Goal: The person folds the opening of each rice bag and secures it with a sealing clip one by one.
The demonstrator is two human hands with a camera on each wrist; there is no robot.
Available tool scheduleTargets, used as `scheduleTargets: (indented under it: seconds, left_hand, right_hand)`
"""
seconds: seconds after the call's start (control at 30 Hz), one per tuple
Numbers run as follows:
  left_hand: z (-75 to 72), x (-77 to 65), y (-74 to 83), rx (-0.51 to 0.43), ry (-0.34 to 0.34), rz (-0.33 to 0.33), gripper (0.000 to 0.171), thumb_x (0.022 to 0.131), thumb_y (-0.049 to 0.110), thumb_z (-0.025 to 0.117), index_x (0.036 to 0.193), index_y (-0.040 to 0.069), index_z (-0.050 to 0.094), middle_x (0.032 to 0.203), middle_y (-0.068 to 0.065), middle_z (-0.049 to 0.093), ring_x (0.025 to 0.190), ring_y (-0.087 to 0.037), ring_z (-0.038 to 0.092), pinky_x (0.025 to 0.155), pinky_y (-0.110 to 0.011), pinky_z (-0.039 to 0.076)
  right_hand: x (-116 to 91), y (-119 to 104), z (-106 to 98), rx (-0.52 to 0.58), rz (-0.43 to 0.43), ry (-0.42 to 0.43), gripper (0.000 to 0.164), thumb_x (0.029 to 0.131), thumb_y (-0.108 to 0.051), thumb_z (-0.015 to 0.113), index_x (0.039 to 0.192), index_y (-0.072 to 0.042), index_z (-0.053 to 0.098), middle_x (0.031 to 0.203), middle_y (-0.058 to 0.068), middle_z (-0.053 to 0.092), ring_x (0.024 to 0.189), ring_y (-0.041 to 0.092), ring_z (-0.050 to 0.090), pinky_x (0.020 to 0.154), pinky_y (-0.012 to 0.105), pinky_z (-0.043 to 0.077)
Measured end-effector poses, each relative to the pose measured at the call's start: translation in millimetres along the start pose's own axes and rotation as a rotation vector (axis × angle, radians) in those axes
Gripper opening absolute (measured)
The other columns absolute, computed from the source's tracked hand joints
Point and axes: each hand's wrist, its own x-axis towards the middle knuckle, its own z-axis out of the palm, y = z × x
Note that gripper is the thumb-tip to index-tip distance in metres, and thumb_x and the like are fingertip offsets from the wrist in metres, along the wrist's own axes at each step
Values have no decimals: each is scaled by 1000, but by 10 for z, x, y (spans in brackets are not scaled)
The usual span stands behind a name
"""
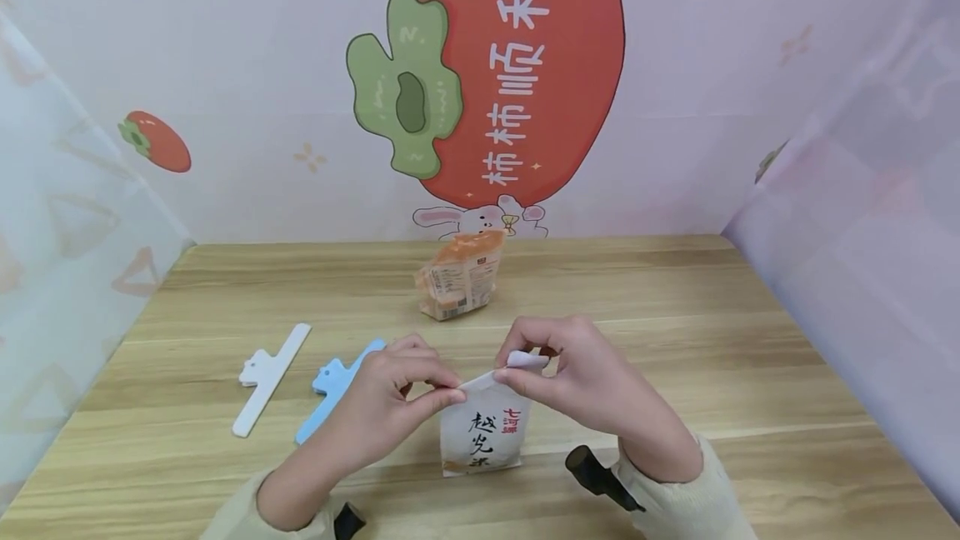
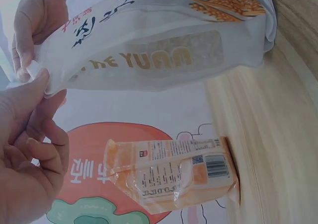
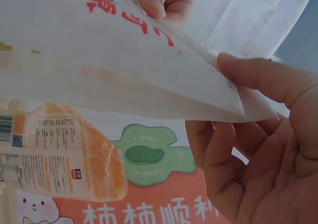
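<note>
A white rice bag [image 1: 483,427] with black and red lettering stands on the table in front of me, its top edge between both hands. My left hand [image 1: 401,390] pinches the left end of that edge with thumb and fingers. At the right end, my right hand [image 1: 566,373] pinches the top, where a flap is folded over. In the left wrist view, the bag's side [image 2: 144,60] shows gold letters, a clear window and a printed grain picture. From the right wrist, the thumb presses on the bag's upper corner [image 3: 248,102] with fingers below it.
Left of the bag lie a white sealing clip [image 1: 270,382] and a blue sealing clip [image 1: 330,386], the blue one partly behind my left hand. An orange-and-clear printed food package [image 1: 461,277] stands farther back on the wooden table [image 1: 637,290], before the printed backdrop [image 1: 262,65].
</note>
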Motion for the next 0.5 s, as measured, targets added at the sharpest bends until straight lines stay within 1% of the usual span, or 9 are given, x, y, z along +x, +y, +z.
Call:
scheduleTargets:
  seconds: [0.1, 0.2, 0.3, 0.37, 0.5]
  left_hand:
    - [0, 4, 6, 8, 4, 15, 4, 79, 24, 71, 78, 20, 72, 69, 15, 61, 66, -2, 45, 49, -16, 35]
    - [-5, 10, 3, 14, -4, 31, 4, 80, 24, 71, 77, 21, 71, 69, 16, 61, 67, -2, 44, 49, -14, 34]
    - [-20, 15, 0, 23, -26, 34, 5, 82, 26, 70, 78, 23, 71, 70, 18, 60, 70, -1, 44, 50, -15, 34]
    - [-36, 14, -5, 36, -52, 29, 5, 82, 28, 69, 78, 24, 70, 72, 20, 60, 72, -1, 44, 51, -15, 34]
    - [-62, 6, -28, 48, -89, 45, 7, 81, 30, 70, 77, 24, 69, 72, 21, 60, 72, -1, 44, 53, -15, 35]
  right_hand:
    - [14, 27, 1, 0, -16, -31, 6, 81, -19, 72, 81, -18, 66, 76, -8, 63, 68, 6, 55, 58, 22, 47]
    - [25, 45, 18, -4, -17, -61, 7, 81, -21, 72, 85, -17, 68, 81, -8, 65, 74, 6, 56, 65, 23, 49]
    - [36, 45, 37, -10, -8, -80, 7, 81, -20, 72, 86, -17, 68, 84, -8, 66, 78, 6, 57, 70, 23, 50]
    - [43, 41, 47, -3, 3, -82, 5, 81, -19, 72, 85, -17, 68, 83, -8, 66, 79, 6, 58, 71, 24, 51]
    - [47, 48, 53, 27, 6, -73, 4, 81, -17, 71, 82, -14, 69, 81, -6, 66, 77, 6, 59, 69, 24, 52]
